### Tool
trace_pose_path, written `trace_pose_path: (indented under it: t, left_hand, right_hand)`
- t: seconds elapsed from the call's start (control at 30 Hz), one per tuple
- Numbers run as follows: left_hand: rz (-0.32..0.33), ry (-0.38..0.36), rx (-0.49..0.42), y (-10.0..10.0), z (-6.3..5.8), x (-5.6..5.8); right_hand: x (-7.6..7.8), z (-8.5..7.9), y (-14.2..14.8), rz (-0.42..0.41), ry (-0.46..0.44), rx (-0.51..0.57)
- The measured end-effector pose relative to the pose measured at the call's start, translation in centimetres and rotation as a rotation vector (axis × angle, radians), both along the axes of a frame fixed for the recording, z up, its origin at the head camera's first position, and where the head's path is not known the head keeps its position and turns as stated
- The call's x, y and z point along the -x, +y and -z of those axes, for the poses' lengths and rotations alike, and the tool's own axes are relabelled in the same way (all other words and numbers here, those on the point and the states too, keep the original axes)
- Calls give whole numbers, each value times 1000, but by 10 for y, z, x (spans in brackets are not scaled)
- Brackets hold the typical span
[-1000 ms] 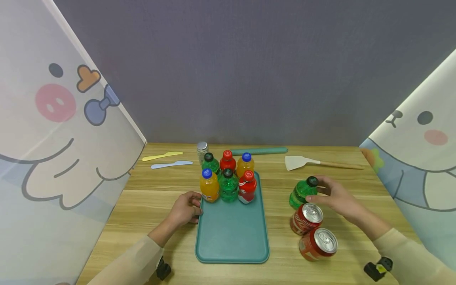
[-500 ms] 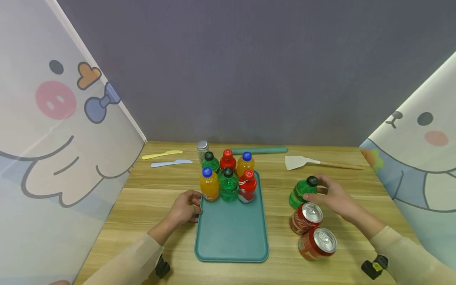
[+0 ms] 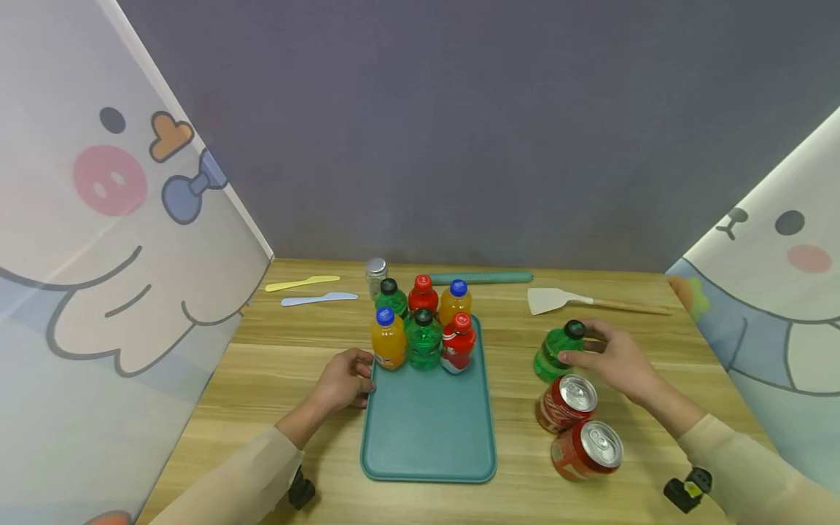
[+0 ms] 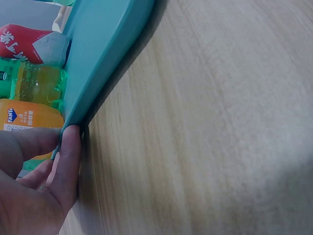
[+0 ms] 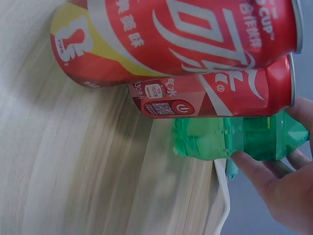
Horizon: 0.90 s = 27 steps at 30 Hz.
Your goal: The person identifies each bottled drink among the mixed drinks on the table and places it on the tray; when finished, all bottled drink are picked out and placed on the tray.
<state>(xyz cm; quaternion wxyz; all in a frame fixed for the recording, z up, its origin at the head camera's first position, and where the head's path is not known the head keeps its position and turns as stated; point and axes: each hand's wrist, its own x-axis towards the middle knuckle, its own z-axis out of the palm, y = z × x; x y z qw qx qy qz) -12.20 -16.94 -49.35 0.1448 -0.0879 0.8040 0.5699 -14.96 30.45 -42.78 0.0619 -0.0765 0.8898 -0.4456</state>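
Observation:
My left hand [image 3: 344, 380] pinches the left rim of a teal tray [image 3: 429, 437]; in the left wrist view, the thumb lies over the rim and a finger under it. At the tray's far end several bottles stand in two rows, including an orange bottle [image 3: 389, 343], a green bottle [image 3: 424, 346] and a red bottle [image 3: 457, 346] in front. To the right, my right hand [image 3: 613, 361] grips another green bottle [image 3: 553, 357] with a black cap, thumb on its near side and fingers partly hidden behind. Two red soda cans [image 3: 558, 408] stand just in front of that bottle.
Along the back lie a yellow knife [image 3: 302, 284], a blue knife [image 3: 319, 300], a long teal object [image 3: 485, 278] and a white spatula [image 3: 554, 299] with a wooden handle. A glass shaker [image 3: 376, 275] stands behind the bottles. Walls bound the table's back and sides.
My right thumb has shifted across the front of the green bottle, which has moved slightly left and away. The left hand keeps its place on the tray rim.

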Motion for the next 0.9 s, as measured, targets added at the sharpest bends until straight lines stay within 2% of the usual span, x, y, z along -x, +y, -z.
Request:
trace_pose_path:
  t: [0.17, 0.27, 0.57, 0.73, 0.9]
  left_hand:
    - [1, 3, -5, 1, 2, 1]
    - [-1, 5, -4, 0, 2, 1]
    - [-3, 3, -3, -1, 1, 1]
    - [0, 2, 6, -1, 1, 0]
    - [3, 1, 11, -1, 0, 0]
  right_hand:
    - [1, -2, 1, 34, 28, -25]
    - [1, -10, 2, 45, 34, -36]
    - [-3, -57, -5, 75, 144, -93]
    - [-7, -84, -13, 77, 162, -101]
    - [-12, -101, -29, 58, 178, -98]
